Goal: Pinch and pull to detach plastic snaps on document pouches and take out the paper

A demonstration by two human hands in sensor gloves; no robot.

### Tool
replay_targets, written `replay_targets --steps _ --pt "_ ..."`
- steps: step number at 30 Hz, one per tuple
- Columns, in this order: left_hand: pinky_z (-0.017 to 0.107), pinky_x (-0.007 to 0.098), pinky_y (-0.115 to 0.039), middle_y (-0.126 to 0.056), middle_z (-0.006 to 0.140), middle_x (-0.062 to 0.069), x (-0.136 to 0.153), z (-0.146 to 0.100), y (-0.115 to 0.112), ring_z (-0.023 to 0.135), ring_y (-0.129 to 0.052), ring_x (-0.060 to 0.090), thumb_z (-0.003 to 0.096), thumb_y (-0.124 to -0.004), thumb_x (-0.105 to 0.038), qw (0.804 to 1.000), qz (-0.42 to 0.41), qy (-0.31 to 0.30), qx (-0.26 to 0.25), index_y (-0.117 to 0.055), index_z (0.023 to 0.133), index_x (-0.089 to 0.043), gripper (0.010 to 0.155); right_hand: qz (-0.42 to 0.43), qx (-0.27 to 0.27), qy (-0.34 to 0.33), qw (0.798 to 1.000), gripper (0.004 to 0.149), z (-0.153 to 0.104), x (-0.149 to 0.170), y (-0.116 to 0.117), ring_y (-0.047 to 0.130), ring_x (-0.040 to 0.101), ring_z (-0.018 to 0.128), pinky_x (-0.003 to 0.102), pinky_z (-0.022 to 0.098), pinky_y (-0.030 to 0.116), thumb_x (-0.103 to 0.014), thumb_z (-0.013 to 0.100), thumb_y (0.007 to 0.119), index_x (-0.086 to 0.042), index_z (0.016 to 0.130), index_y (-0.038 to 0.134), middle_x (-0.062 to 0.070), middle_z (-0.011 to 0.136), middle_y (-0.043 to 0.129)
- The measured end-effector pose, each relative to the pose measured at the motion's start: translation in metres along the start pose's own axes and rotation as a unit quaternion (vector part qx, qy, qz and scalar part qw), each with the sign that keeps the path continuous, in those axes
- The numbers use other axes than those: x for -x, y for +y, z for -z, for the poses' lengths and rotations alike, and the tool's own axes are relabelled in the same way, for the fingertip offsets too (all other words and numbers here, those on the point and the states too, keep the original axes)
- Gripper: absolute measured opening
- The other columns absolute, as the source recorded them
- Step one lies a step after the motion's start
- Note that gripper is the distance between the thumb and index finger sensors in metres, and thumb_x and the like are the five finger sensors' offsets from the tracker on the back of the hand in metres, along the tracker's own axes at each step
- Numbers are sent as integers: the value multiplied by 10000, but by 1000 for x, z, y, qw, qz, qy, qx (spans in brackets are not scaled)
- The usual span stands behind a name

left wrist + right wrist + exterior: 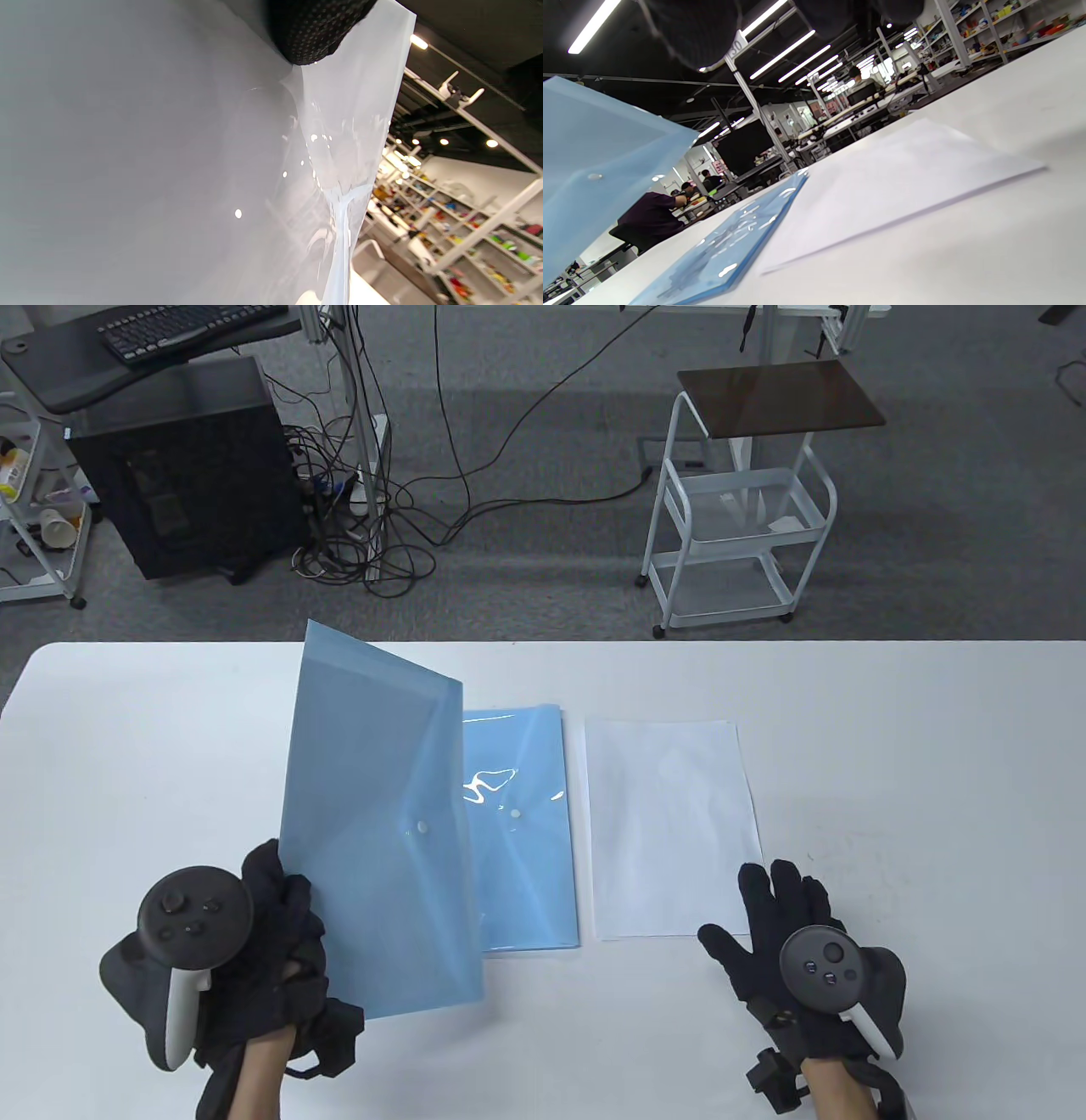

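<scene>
My left hand (pixel 280 916) grips a translucent blue document pouch (pixel 382 831) by its lower left corner and holds it tilted up off the table; its white snap (pixel 422 828) shows mid-face. In the left wrist view this pouch (pixel 169 169) fills the frame under a gloved fingertip (pixel 314 29). A stack of blue pouches (pixel 526 831) lies flat beside it, snap (pixel 515 813) upward. To its right lies a pile of white paper (pixel 670 827). My right hand (pixel 776 912) rests flat and open on the table, fingertips at the paper's near right corner. The right wrist view shows the paper (pixel 895 186) and stack (pixel 729 250).
The white table (pixel 933 780) ends at its far edge around mid-frame. Beyond it on the floor stand a white wire cart (pixel 738 526), a black computer tower (pixel 182 466) and tangled cables (pixel 373 517).
</scene>
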State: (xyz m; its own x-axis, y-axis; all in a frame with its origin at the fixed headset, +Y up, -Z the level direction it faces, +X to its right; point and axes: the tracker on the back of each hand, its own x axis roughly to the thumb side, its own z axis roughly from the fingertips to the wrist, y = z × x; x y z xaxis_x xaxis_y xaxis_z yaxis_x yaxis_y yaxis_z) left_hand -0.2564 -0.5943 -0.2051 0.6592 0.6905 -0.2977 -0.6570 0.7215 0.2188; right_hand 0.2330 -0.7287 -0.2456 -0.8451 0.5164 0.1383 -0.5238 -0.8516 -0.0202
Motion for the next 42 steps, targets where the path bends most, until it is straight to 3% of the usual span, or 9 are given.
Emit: replay_targets --steps 11,20,27,42 --pt "375 360 -905 -894 853 25 43 8 -79 499 -1046 209 574 -667 -223 987 -95 32 126 -549 1051 -113 504 -9 -4 -1 1000 857 -1 -3 2 360 715 974 875 560 375 -618 526 677 -77 1149 444 381 1197 374" --pt "412 387 -893 -866 877 28 90 15 -131 539 -1028 223 578 -651 -214 953 -176 107 225 -518 1050 -108 501 -16 -9 0 1000 857 0 -4 4 362 715 974 874 562 375 -617 525 677 -77 1149 445 382 1197 376" --pt "443 396 -886 -855 898 9 101 22 -144 578 -1018 224 586 -648 -225 942 -182 119 256 -504 1058 -128 503 -25 -15 5 1000 855 0 -5 7 364 714 974 874 559 378 -615 526 678 -77 1148 446 383 1196 379" --pt "468 414 -894 -866 927 18 112 24 -156 628 -1033 254 588 -690 -245 946 -120 158 258 -508 1063 -115 525 -52 -51 -6 997 868 6 -21 15 329 713 965 867 560 373 -615 528 678 -64 1150 429 387 1190 329"
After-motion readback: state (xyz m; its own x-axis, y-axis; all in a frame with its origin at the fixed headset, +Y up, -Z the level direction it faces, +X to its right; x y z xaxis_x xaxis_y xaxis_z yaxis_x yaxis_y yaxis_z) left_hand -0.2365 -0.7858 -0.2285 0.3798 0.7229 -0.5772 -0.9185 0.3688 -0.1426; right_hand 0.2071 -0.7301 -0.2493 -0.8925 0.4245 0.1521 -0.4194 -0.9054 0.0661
